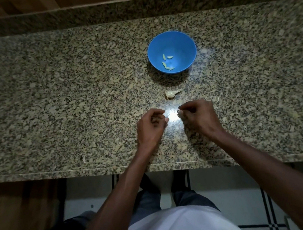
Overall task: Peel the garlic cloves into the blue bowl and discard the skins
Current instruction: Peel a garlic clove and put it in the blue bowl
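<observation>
The blue bowl (172, 52) sits on the speckled stone worktop (67, 87), a bit away from the person. Four peeled cloves (167, 63) lie inside it, pale and yellow. Between the bowl and the hands lies a small clump of garlic (172, 94) with its skin still on, so there is more to peel.

The right hand (197, 117) is curled, and its fingers (183, 109) pinch something small and pale at the tips. I think it is a garlic clove (179, 113) with some skin still on it, but it is tiny and partly hidden. The left hand (151, 124) is curled too, thumb close to the first finger. It may hold a scrap of skin — I cannot tell if there is anything in it. The two hands are close but not touching, just above a bright shiny spot on the worktop.

The step now looks like pulling skin off this one clove. To do it well, hold the clove firmly by one end and tug the loose skin away with the other hand, a little at a time (dry skin tears into bits). Check all sides before dropping the clove in the bowl. Keep the skin bits together in one place, since pale scraps like the one near the front edge (84, 158) are hard to spot on this speckled stone.
</observation>
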The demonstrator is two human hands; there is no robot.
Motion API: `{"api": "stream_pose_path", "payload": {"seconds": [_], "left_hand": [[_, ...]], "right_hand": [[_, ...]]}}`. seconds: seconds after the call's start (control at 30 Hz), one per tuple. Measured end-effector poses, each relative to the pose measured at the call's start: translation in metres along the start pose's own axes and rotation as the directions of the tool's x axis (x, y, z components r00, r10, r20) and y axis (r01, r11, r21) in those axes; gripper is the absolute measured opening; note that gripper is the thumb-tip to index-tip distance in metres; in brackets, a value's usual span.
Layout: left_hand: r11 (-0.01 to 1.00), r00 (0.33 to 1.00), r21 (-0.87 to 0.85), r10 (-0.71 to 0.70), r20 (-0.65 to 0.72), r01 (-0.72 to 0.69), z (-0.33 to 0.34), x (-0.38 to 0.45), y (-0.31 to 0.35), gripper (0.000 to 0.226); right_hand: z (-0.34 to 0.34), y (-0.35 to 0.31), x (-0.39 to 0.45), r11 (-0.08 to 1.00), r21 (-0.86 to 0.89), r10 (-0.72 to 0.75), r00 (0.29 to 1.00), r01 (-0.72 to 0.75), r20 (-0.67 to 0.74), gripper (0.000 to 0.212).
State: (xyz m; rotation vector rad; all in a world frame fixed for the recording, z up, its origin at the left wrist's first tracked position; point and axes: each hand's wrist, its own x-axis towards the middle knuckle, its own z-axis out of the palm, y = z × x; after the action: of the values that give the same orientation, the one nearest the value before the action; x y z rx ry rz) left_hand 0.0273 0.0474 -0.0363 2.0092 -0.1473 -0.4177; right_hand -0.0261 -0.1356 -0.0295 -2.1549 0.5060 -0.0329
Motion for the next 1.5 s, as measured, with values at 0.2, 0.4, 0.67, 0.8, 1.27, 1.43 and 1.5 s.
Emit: {"api": "stream_pose_path", "payload": {"seconds": [0.2, 0.4, 0.67, 0.8, 1.27, 1.43, 1.5], "left_hand": [[0.986, 0.993, -0.158, 0.063, 0.103, -0.046, 0.003, 0.003, 0.018, 0.018], [0.998, 0.998, 0.000, 0.059, 0.011, -0.059, 0.006, 0.005, 0.016, 0.004], [0.977, 0.975, -0.040, -0.212, -0.061, 0.210, 0.022, 0.000, 0.024, 0.009], [0.828, 0.896, -0.346, -0.431, 0.110, 0.441, 0.019, 0.006, 0.035, 0.015], [0.683, 0.713, -0.232, -0.602, 0.359, 0.693, -0.008, 0.023, 0.048, 0.011], [0.780, 0.828, -0.290, -0.483, 0.286, 0.555, -0.015, 0.023, 0.036, 0.008], [0.790, 0.858, -0.341, -0.431, 0.280, 0.509, -0.014, 0.020, 0.033, 0.013]], "right_hand": [[-0.003, -0.015, -0.014, 0.785, 0.555, 0.211, 0.961, -0.275, 0.177, 0.018], [0.002, -0.020, -0.017, 0.684, 0.628, 0.258, 0.928, -0.371, 0.267, 0.021], [0.023, -0.021, -0.016, 0.989, 0.150, -0.009, 0.998, 0.018, -0.066, 0.009], [0.026, -0.016, -0.014, 0.978, -0.009, -0.206, 0.969, 0.207, -0.135, 0.005], [0.014, -0.004, -0.014, 0.847, -0.310, -0.437, 0.898, 0.432, 0.056, 0.023], [0.008, 0.002, -0.007, 0.973, -0.070, -0.223, 0.974, 0.220, -0.042, 0.012], [0.006, -0.001, -0.007, 0.994, 0.061, -0.085, 0.996, 0.086, -0.025, 0.014]]}}
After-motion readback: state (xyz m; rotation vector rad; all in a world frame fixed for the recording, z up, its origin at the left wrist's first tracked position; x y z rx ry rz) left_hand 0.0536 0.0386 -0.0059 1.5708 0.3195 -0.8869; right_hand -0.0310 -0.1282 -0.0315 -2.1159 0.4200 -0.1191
